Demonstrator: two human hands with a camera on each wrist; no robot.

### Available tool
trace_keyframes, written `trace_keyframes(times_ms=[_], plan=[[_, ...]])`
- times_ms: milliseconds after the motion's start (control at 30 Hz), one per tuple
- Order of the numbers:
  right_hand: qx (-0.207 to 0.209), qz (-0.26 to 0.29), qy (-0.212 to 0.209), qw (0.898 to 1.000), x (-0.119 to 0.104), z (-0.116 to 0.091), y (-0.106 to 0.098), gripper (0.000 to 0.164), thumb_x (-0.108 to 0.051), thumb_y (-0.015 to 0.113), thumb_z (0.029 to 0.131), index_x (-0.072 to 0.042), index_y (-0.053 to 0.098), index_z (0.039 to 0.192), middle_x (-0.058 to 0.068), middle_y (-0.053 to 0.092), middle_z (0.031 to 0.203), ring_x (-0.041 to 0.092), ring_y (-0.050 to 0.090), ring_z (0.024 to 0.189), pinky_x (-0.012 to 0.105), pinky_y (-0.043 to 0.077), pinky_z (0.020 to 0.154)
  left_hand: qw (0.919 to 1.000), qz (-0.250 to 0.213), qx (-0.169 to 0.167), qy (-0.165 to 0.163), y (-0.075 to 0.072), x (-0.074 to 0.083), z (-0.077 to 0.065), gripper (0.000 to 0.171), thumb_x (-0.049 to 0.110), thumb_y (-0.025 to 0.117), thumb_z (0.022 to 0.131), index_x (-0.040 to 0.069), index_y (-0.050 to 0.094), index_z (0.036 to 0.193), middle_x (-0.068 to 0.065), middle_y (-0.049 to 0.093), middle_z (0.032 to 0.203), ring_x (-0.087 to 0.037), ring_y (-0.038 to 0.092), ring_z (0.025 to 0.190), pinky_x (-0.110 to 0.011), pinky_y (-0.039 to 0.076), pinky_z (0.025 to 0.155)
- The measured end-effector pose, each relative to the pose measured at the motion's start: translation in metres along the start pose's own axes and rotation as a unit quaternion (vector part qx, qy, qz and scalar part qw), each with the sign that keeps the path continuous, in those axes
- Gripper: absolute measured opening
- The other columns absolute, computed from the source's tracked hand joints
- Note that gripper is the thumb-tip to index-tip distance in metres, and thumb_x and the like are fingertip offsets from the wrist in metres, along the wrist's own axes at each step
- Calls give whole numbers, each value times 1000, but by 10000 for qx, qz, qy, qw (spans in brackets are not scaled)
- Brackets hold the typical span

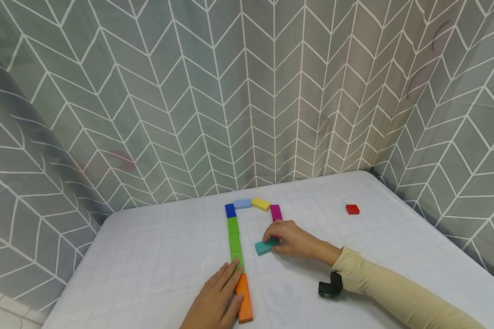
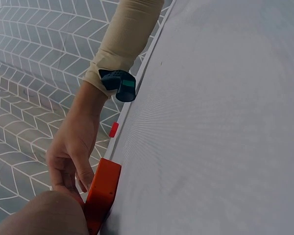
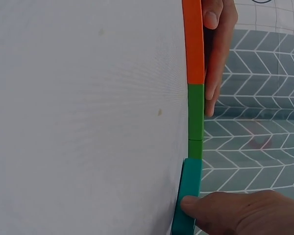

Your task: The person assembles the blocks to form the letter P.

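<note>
My right hand (image 1: 294, 241) pinches a teal block (image 1: 263, 247) low over the table, with the thumb on its near side in the right wrist view. Left of it runs a straight row: a dark blue block (image 1: 230, 210), several green blocks (image 1: 234, 242) and an orange block (image 1: 244, 301). My left hand (image 1: 218, 294) lies along the left of this row, its fingers extended and touching the nearest green block and the orange one. A magenta block (image 1: 276, 212) stands just beyond the right hand, which partly hides what lies behind it.
A light blue block (image 1: 242, 204) and a slanted yellow block (image 1: 261, 204) bridge the far end between dark blue and magenta. One red block (image 1: 352, 209) lies apart at the right on the white table (image 1: 156, 256). A patterned curtain (image 1: 214, 105) hangs behind. A black device (image 1: 330, 287) sits at the right wrist.
</note>
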State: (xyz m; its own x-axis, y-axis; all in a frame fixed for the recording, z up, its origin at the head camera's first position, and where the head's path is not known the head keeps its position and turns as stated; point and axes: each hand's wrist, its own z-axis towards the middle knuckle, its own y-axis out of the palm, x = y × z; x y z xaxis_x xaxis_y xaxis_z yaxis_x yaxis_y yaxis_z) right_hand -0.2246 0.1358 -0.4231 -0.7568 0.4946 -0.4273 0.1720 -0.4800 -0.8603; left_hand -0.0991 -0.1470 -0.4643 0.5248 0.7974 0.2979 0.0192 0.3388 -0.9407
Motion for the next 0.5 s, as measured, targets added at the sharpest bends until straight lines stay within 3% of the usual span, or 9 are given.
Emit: trace_keyframes(times_ms=[300, 500], plan=[[108, -1, -8, 9999, 1, -4, -5, 27, 2, 82, 86, -7, 76, 111, 2, 73, 116, 19, 63, 111, 47, 49, 100, 9999, 27, -124, -34, -1, 1, 0, 65, 52, 37, 111, 10, 45, 159, -4, 33, 167, -31, 38, 148, -53, 38, 115], [614, 253, 590, 9960, 15, -27, -27, 32, -2, 79, 91, -5, 72, 122, 6, 69, 125, 30, 59, 122, 55, 49, 103, 10000, 21, -5, -7, -1, 1, 0, 65, 53, 37, 111, 10, 44, 160, -3, 32, 168, -30, 36, 149, -53, 36, 116]])
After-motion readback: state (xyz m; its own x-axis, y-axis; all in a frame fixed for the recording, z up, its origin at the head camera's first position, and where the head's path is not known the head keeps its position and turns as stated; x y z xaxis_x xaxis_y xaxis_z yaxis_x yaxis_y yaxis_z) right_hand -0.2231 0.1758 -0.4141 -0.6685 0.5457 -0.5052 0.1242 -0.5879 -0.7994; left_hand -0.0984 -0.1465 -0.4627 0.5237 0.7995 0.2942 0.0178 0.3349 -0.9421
